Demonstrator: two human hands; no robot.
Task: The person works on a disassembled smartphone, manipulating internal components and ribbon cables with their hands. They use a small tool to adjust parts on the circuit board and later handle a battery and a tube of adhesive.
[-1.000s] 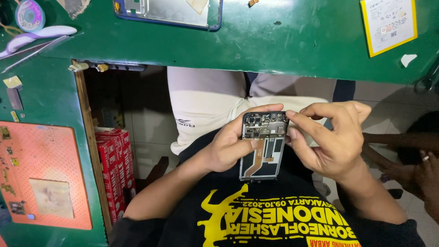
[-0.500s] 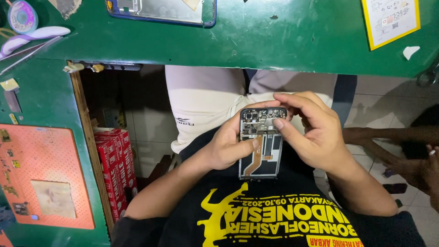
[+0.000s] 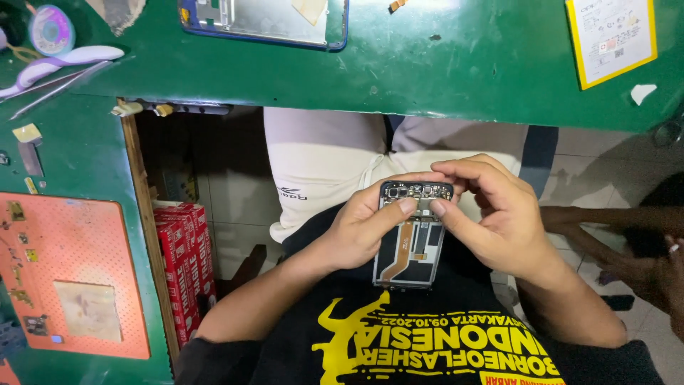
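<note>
While seated below a green desk (image 3: pixel 456 78), a person grips an opened phone (image 3: pixel 412 235) above the lap, left hand (image 3: pixel 363 232) fingers curled round its side, right hand (image 3: pixel 491 214) fingers pinching at its top; an orange mat (image 3: pixel 71 271) lies left.

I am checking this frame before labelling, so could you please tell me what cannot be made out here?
Head view:
- Opened phone: its left edge is hidden by the left hand.
- The part under both thumbs: covered by the right hand.
- Phone frame on the green bench: cut by the top edge.
</note>
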